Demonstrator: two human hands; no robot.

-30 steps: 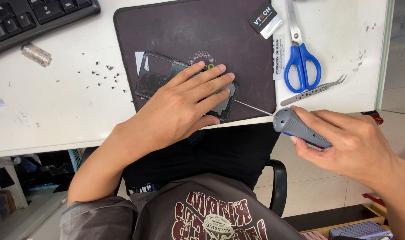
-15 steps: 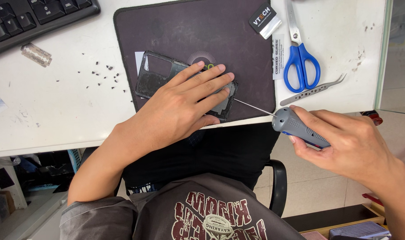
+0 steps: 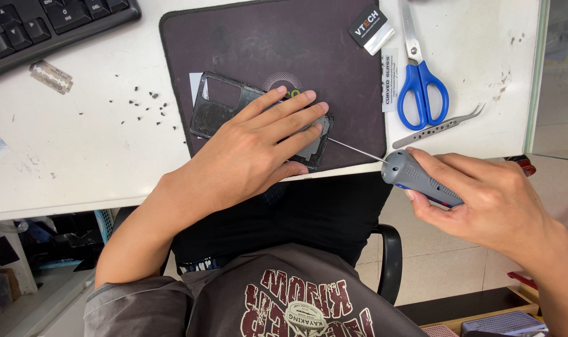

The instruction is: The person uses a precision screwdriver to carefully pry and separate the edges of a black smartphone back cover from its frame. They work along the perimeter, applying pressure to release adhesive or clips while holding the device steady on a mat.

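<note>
On the dark mat point(image 3: 246, 43), one left hand point(image 3: 259, 150) is lying flat with spread fingers, pressing one opened phone point(image 3: 224, 109). One right hand point(image 3: 483, 200) is gripping one grey screwdriver point(image 3: 415, 176). One scissors point(image 3: 421, 84), one tweezers point(image 3: 446, 126), one keyboard point(image 3: 53, 22) are sitting on the white desk point(image 3: 78, 162).

A single head-worn camera looks steeply down from close above, facing the counter point(image 3: 78, 162) edge at 12 o'clock, lap at 6 o'clock.
</note>
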